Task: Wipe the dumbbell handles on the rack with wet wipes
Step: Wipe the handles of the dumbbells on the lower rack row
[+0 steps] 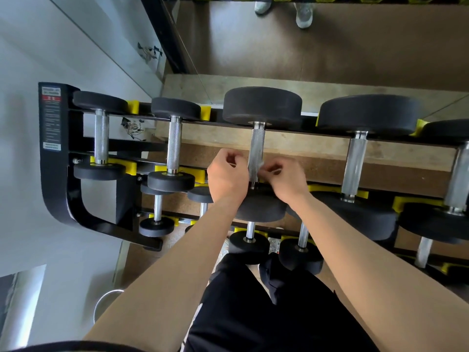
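Shorts [253, 313] up close, both arms out over the rack [58, 179]. Right grip [286, 177] pinched a white wipe [262, 168] against the third handle [256, 148] of five top-row dumbbells [368, 111]. Left grip [227, 174] curled beside it, couldn't tell if holding anything. End label [51, 118] unreadable.

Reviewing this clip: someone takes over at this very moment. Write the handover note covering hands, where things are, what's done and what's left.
Left hand: fingers curled beside the handle of the third dumbbell from the left, top tier of the rack. Whether it grips anything is hidden.
Right hand: pinches the wet wipe at that handle's near end.
Done: nothing shows which handles are already wiped.
Left: finish this handle, then check the others on every tier.
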The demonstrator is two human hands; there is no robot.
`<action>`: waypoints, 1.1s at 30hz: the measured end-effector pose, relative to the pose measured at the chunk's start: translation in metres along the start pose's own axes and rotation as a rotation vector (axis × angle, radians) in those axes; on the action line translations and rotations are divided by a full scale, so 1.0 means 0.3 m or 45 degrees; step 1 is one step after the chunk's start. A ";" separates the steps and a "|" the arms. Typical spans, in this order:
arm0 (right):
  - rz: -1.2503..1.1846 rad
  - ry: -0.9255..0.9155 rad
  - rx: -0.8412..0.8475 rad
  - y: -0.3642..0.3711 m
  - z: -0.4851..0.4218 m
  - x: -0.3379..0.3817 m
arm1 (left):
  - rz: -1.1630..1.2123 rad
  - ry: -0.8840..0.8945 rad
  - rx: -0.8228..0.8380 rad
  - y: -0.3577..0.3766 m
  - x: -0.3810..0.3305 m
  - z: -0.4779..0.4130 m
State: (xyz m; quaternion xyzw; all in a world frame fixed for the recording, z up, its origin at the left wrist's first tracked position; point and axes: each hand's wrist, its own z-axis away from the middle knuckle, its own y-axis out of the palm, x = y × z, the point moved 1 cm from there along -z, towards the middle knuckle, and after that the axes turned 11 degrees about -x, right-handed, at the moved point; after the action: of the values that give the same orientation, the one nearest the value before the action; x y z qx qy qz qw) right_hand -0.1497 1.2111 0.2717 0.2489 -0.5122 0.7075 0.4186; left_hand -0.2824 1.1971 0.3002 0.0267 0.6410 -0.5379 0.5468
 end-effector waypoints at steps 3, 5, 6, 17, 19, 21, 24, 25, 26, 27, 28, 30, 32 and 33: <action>0.048 -0.017 0.045 -0.012 -0.004 0.005 | -0.006 -0.008 0.000 -0.003 -0.007 0.004; -0.031 -0.008 -0.094 -0.004 -0.020 0.015 | -0.009 -0.009 -0.007 -0.004 -0.007 0.006; -0.102 0.019 -0.190 0.003 -0.028 0.021 | -0.008 -0.010 -0.010 -0.004 -0.006 0.005; 0.075 0.003 0.170 0.001 -0.015 -0.025 | -0.009 -0.023 -0.037 -0.004 -0.006 0.008; 0.024 0.009 0.097 -0.002 -0.029 -0.011 | -0.005 -0.015 -0.038 -0.007 -0.009 0.011; -0.139 0.074 -0.128 -0.015 -0.063 0.009 | -0.001 -0.018 -0.039 -0.006 -0.008 0.011; -0.227 0.063 -0.333 -0.024 -0.122 0.070 | 0.007 -0.029 -0.044 -0.004 -0.006 0.011; -0.212 0.025 -0.343 -0.019 -0.133 0.084 | 0.004 -0.026 -0.044 -0.005 -0.006 0.012; -0.195 -0.002 -0.343 -0.012 -0.135 0.090 | 0.002 -0.020 -0.043 -0.006 -0.006 0.013; -0.176 -0.019 -0.337 -0.008 -0.125 0.090 | 0.001 -0.016 -0.038 -0.006 -0.006 0.014; -0.151 -0.031 -0.319 -0.005 -0.108 0.077 | 0.002 -0.013 -0.035 -0.006 -0.005 0.013; -0.110 -0.040 -0.244 0.005 -0.064 0.029 | 0.013 -0.010 -0.039 -0.006 -0.003 0.011; -0.079 0.019 -0.121 0.010 -0.021 -0.015 | 0.014 -0.010 -0.042 -0.005 -0.004 0.010; -0.068 0.052 -0.063 0.010 -0.006 -0.028 | 0.015 -0.012 -0.044 -0.005 -0.004 0.009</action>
State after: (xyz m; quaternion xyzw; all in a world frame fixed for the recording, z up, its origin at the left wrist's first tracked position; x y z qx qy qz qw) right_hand -0.1477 1.2096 0.2629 0.2375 -0.5139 0.6882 0.4537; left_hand -0.2808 1.1952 0.3026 0.0186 0.6475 -0.5235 0.5534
